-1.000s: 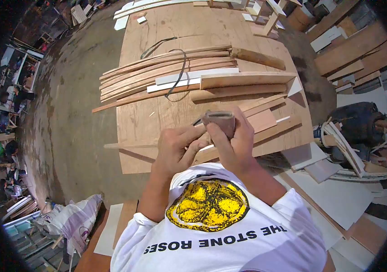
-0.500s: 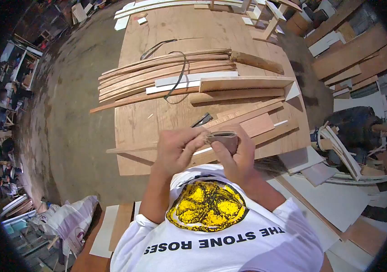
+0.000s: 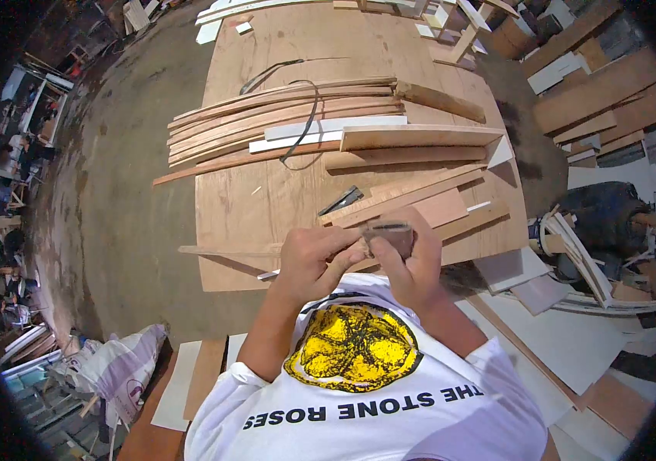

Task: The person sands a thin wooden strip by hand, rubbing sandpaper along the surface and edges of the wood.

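Observation:
My right hand (image 3: 412, 250) is wrapped around a small brown folded piece of sandpaper (image 3: 394, 237), thumb across its face. Beside it, my left hand (image 3: 316, 257) is closed in a pinch, its fingertips meeting the sandpaper's left edge. A small tan bit shows at those fingertips, too blurred to name. Both hands are held in front of my shirt, above the near edge of the plywood table (image 3: 243, 215). Just beyond them lies a black tool (image 3: 341, 200), perhaps a utility knife. A thin wood strip (image 3: 228, 250) juts past the table's left edge, its right end hidden behind my left hand.
Long wood strips (image 3: 228, 123) lie stacked across the table with a black strap (image 3: 312, 123) over them. Boards (image 3: 420, 138) sit at the right. White panels (image 3: 558, 330) lean at lower right, and a white sack (image 3: 124, 369) stands at lower left.
Both hands have shifted slightly right and down with the sandpaper, whose folded top has tilted to show more of its face. More of the black tool now shows.

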A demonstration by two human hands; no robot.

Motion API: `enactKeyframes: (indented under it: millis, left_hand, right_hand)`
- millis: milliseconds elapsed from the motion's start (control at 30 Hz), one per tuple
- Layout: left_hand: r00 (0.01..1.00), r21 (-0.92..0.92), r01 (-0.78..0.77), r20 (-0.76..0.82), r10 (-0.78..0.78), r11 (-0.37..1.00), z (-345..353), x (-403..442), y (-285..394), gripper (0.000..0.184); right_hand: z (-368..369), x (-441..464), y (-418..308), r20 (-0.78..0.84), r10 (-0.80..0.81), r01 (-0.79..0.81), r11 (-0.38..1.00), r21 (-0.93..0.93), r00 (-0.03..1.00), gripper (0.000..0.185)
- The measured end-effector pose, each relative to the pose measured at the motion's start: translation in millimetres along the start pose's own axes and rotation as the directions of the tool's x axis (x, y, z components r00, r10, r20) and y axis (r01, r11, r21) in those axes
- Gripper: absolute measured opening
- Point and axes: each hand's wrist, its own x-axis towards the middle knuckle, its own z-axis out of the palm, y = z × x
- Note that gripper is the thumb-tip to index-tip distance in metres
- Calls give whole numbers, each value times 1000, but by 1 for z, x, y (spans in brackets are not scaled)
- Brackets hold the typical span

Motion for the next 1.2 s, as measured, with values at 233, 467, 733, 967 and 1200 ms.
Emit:
enactKeyframes:
  millis: [233, 467, 733, 967, 1200]
  left_hand:
    - [993, -96, -14, -119, 3, 995, 2, 7, -8, 27]
    - [999, -14, -35, -10, 35, 999, 5, 7, -1, 27]
    - [999, 44, -10, 47, 8, 999, 11, 12, 8, 28]
    - [988, -18, -74, -134, 71, 997, 14, 22, 2, 26]
    - [998, 35, -43, -44, 44, 998, 6, 27, 17, 25]
  right_hand:
    - [1, -9, -3, 34, -27, 30, 994, -106, 999, 18]
    - [-1, 15, -12, -47, -184, 175, 972, -157, 982, 21]
    - [-9, 11, -15, -72, -179, 170, 979, -113, 981, 19]
    - [-14, -2, -3, -67, -148, 138, 982, -130, 987, 18]
    - [-15, 11, -21, -84, -129, 123, 990, -67, 988, 24]
